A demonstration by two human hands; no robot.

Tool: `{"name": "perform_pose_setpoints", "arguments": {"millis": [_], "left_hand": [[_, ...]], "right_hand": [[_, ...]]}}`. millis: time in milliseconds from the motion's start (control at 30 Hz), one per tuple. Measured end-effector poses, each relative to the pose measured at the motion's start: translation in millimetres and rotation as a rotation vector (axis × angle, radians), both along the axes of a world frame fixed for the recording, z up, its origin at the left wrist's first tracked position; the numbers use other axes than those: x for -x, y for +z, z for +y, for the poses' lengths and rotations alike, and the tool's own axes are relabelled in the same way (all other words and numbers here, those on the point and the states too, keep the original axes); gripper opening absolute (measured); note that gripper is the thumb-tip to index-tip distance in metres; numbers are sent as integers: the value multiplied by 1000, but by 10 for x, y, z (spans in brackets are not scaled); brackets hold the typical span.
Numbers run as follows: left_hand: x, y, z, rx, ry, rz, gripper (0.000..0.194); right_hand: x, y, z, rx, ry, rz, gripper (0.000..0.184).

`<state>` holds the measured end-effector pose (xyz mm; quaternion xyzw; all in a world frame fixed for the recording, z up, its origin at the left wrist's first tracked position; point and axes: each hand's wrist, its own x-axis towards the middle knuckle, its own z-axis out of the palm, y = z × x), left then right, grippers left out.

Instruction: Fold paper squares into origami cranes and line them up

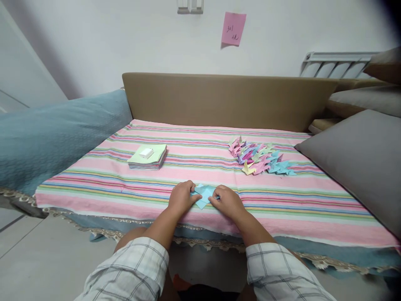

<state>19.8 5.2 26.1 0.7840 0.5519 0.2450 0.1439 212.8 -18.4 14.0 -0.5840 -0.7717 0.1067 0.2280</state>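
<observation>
A light blue sheet of origami paper (204,195), partly folded, lies on the striped cloth between my hands near the front edge. My left hand (182,198) pinches its left side between thumb and fingers. On the opposite side, my right hand (228,201) grips the paper's right edge with thumb and forefinger. Beyond, to the right, is a heap of folded paper cranes (257,156) in pink, purple, green, yellow and blue. A stack of square paper (147,158) sits to the left, with a small white block (146,153) on top.
The pink striped cloth (194,142) covers a couch seat with a brown backrest (219,100). A blue-covered armrest (62,133) bounds the left, and grey cushions (357,167) crowd the right. A pink note (233,29) is stuck to the wall.
</observation>
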Motion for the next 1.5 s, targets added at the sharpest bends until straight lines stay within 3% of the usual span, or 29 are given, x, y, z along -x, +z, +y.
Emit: {"name": "perform_pose_setpoints", "arguments": {"millis": [100,333,967,1100,1200,1267,1367,1500], "left_hand": [[32,12,3,59,35,-64,24],[79,68,-16,69,118,12,21],[192,50,33,91,79,40,16],[204,74,19,37,127,22,17],[167,120,-108,-95,190,-16,16],[108,120,-247,-193,12,-22,15],[-5,35,-441,-237,-398,68,36],[-107,-127,-506,-273,-434,245,47]], "right_hand": [[-10,-3,4,5,3,12,13],[-13,13,0,21,1,34,13],[-9,-2,1,30,-2,45,13],[-14,-12,8,30,2,39,13],[-11,-11,6,27,-3,38,12],[-4,-3,2,25,-4,34,12],[5,19,-6,19,3,31,13],[-16,45,-8,27,8,58,12]]}}
